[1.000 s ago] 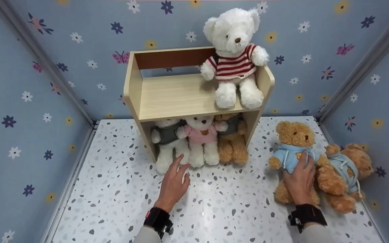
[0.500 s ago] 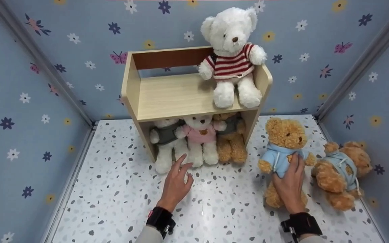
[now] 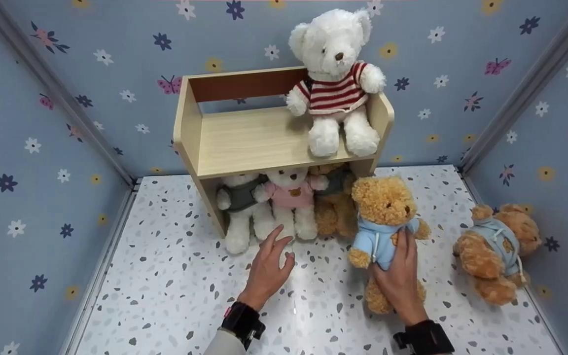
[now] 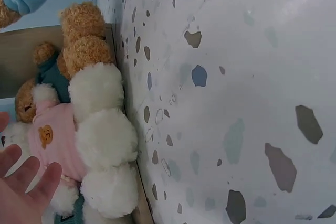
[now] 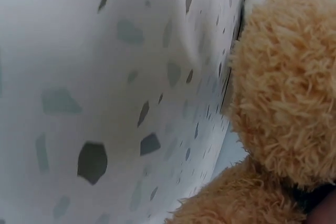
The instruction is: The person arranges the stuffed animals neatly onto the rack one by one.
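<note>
My right hand (image 3: 400, 276) grips a brown teddy bear (image 3: 382, 199) in a light blue hoodie by its body, just right of the small wooden shelf (image 3: 244, 143). Its furry legs (image 5: 289, 82) fill the right side of the right wrist view; most of that hand is hidden there. My left hand (image 3: 268, 268) hovers with fingers spread in front of the lower shelf, holding nothing. Nearest it sit a white bear in a pink top (image 3: 295, 197) and a white bear in a dark grey top (image 3: 244, 197). Beside them is a brown bear in grey (image 3: 333, 212), partly covered by the held bear.
On the upper board, at its right end, sits a white bear in a red-striped sweater (image 3: 336, 93). Another brown bear in a blue hoodie (image 3: 498, 246) lies on its side by the right wall. The speckled floor (image 3: 165, 296) runs between flowered walls (image 3: 32, 212).
My right hand has carried the blue-hoodie teddy bear left, away from the lying bear and towards the shelf. My left hand has shifted slightly right, still spread.
</note>
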{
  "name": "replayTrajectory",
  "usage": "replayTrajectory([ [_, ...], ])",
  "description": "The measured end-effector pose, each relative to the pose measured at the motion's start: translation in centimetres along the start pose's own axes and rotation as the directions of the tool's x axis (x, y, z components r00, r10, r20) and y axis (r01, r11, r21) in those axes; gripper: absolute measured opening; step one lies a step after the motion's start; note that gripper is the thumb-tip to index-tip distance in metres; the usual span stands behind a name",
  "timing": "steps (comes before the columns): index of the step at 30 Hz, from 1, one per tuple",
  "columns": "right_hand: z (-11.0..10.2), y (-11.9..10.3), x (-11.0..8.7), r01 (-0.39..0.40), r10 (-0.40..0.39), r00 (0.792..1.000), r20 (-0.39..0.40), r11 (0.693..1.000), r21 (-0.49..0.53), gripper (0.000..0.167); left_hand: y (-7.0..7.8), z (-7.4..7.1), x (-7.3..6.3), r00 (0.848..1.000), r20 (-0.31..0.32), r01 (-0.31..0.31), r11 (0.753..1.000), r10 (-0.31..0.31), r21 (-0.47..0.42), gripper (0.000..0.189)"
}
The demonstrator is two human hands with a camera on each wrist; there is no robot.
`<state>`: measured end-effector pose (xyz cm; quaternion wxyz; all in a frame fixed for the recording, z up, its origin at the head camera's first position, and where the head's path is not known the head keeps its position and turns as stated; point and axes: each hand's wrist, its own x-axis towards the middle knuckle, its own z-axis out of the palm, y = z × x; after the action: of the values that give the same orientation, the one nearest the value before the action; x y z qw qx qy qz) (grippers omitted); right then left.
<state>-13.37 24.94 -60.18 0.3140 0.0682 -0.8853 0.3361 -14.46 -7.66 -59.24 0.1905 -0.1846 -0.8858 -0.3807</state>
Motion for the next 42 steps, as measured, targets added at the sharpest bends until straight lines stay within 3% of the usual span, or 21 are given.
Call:
replayTrajectory([
  [4, 0.6, -1.0, -0.3, 0.046, -0.046, 0.999, 0.014, 0.999, 0.002, 0.112, 1.0, 0.2, 0.3, 0.995, 0.098, 0.008, 0.999, -0.004, -0.039, 0.039],
  [10, 1.4, -2.3, -0.3, 0.079, -0.079, 0.996, 0.033, 0.997, -0.003, 0.112, 2.4, 0.6, 0.6, 0.968, 0.248, 0.091, 0.981, -0.046, -0.173, 0.046],
  [13, 1.8, -2.9, -0.4, 0.095, -0.094, 0.994, 0.052, 0.995, -0.010, 0.115, 3.0, 1.0, 0.8, 0.949, 0.308, 0.151, 0.953, -0.065, -0.263, 0.050],
  [16, 2.1, -3.6, -0.5, 0.108, -0.106, 0.991, 0.077, 0.994, -0.023, 0.117, 3.8, 1.4, 1.2, 0.924, 0.372, 0.230, 0.908, -0.090, -0.351, 0.058],
  [19, 2.5, -4.2, -0.7, 0.120, -0.115, 0.988, 0.104, 0.992, -0.039, 0.119, 4.5, 1.8, 1.8, 0.906, 0.413, 0.271, 0.876, -0.091, -0.400, 0.068],
  [23, 3.1, -4.6, -0.8, 0.152, -0.147, 0.983, 0.111, 0.988, -0.035, 0.121, 5.3, 2.1, 2.0, 0.900, 0.421, 0.300, 0.862, -0.113, -0.409, 0.078],
  [28, 3.5, -5.0, -1.0, 0.197, -0.196, 0.971, 0.134, 0.980, 0.001, 0.121, 5.5, 2.3, 1.9, 0.891, 0.403, 0.379, 0.832, -0.210, -0.405, 0.077],
  [33, 3.5, -5.3, -1.1, 0.241, -0.239, 0.952, 0.192, 0.970, 0.015, 0.116, 5.4, 2.4, 1.8, 0.888, 0.371, 0.415, 0.822, -0.272, -0.390, 0.075],
  [39, 3.5, -5.5, -1.1, 0.292, -0.283, 0.933, 0.222, 0.956, -0.007, 0.117, 5.1, 2.6, 1.6, 0.897, 0.323, 0.424, 0.794, -0.302, -0.435, 0.074],
  [42, 3.6, -5.4, -1.2, 0.296, -0.293, 0.933, 0.208, 0.955, 0.017, 0.115, 5.0, 2.6, 1.7, 0.906, 0.290, 0.412, 0.796, -0.307, -0.444, 0.065],
])
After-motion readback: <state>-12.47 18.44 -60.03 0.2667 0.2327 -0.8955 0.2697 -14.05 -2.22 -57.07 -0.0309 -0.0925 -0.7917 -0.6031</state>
